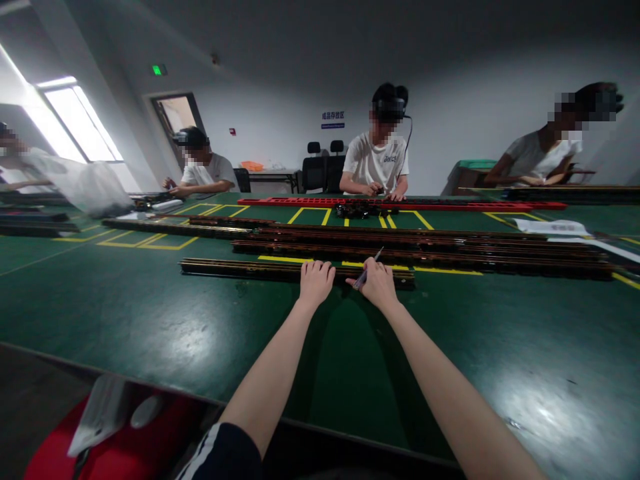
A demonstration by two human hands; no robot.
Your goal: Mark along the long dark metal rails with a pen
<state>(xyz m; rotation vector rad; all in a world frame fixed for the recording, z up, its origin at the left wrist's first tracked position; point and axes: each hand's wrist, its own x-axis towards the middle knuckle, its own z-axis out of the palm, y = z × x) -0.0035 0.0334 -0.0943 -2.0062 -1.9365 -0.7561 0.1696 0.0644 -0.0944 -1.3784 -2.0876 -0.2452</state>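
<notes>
A long dark bar (pixel 240 269) with brassy edges lies crosswise on the green table in front of me. My left hand (pixel 316 283) is closed over the bar near its middle, fingers curled across the far edge. Farther right, my right hand (pixel 379 285) grips a slim, pointed silvery tool, probably tweezers (pixel 359 281). The tool's tip sticks up beyond the fingers, and the hand rests at the bar. Just behind lies a bundle of similar long dark bars (pixel 450 250).
The green table (pixel 150 320) carries yellow tape outlines. Beyond the bundle are a red rack (pixel 280 201) and small black parts (pixel 357 211). White paper (pixel 550 227) lies right. A person (pixel 377 160) works opposite, others at both sides. A clear plastic bag (pixel 100 190) is at left.
</notes>
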